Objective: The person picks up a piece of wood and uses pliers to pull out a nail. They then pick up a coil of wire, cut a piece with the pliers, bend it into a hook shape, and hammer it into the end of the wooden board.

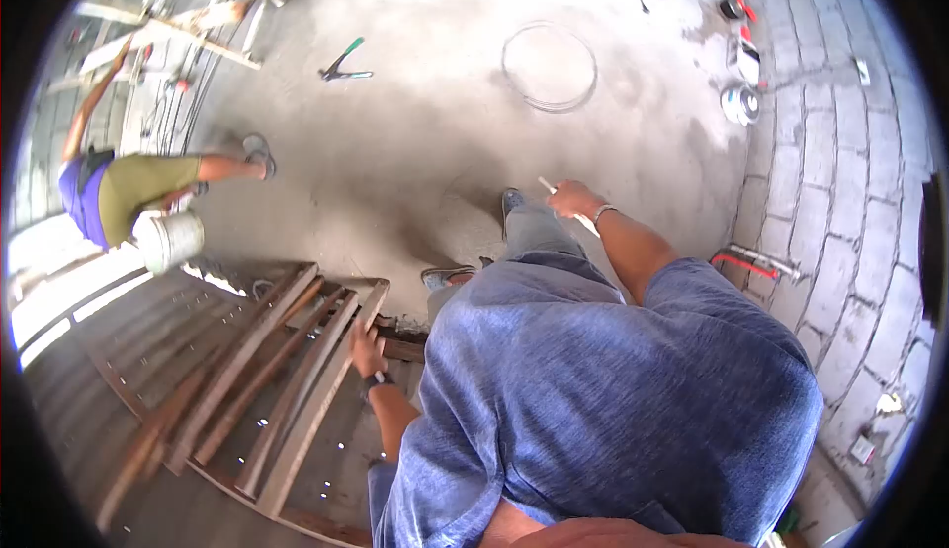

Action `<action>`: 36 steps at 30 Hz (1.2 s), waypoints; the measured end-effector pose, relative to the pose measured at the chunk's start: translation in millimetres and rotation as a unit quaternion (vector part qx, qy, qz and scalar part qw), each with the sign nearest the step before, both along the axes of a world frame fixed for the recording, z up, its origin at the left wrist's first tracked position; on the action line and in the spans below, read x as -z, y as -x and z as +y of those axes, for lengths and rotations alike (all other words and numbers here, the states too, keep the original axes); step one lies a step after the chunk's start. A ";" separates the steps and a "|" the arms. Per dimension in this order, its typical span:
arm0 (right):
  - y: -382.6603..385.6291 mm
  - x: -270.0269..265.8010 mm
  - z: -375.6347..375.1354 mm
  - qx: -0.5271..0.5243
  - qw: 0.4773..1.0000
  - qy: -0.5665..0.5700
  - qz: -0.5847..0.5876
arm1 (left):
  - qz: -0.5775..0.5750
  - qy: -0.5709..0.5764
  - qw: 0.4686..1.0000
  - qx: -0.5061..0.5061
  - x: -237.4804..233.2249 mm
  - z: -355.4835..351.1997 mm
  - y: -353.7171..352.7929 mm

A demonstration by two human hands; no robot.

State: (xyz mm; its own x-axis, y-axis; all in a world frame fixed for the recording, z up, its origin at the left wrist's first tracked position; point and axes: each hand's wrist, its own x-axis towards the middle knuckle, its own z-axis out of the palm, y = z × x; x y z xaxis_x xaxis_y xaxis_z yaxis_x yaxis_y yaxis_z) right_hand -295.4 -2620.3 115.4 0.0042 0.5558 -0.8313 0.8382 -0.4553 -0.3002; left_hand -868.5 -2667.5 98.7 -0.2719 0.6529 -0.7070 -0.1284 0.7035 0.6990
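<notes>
A bare concrete floor (425,123) fills the upper middle, with a grey block wall (835,177) along 3 o'clock. The white stick (587,224) lies towards 2 o'clock, in the person's right hand (573,198); its fingers are curled round it, one end jutting out past the knuckles. The left hand (368,352), towards 7 o'clock, is at the edge of a pale board (324,400); its fingers look extended and slightly parted, but I cannot tell whether they touch the wood. Brown boards (245,365) lean beside it at 8 o'clock. A wire coil (506,66) lies at 1 o'clock and a green-handled tool (348,62) at 11. Towards 9 o'clock a second person (148,187) bends by a white bucket (178,240). At 2 o'clock, near the wall, markings on a white tub (737,105) are too small to read.
</notes>
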 end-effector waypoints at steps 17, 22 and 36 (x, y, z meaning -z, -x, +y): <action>-199.1 46.8 -31.8 0.408 0.910 0.030 -0.064 | 0.245 -0.052 0.801 0.544 148.7 402.4 -441.3; -217.6 66.0 6.8 0.452 0.884 0.083 -0.083 | 0.232 -0.089 0.671 0.699 282.7 451.8 -593.2; -238.6 161.8 -29.4 0.631 0.740 0.082 -0.217 | 0.357 0.057 0.678 0.640 614.8 414.6 -760.2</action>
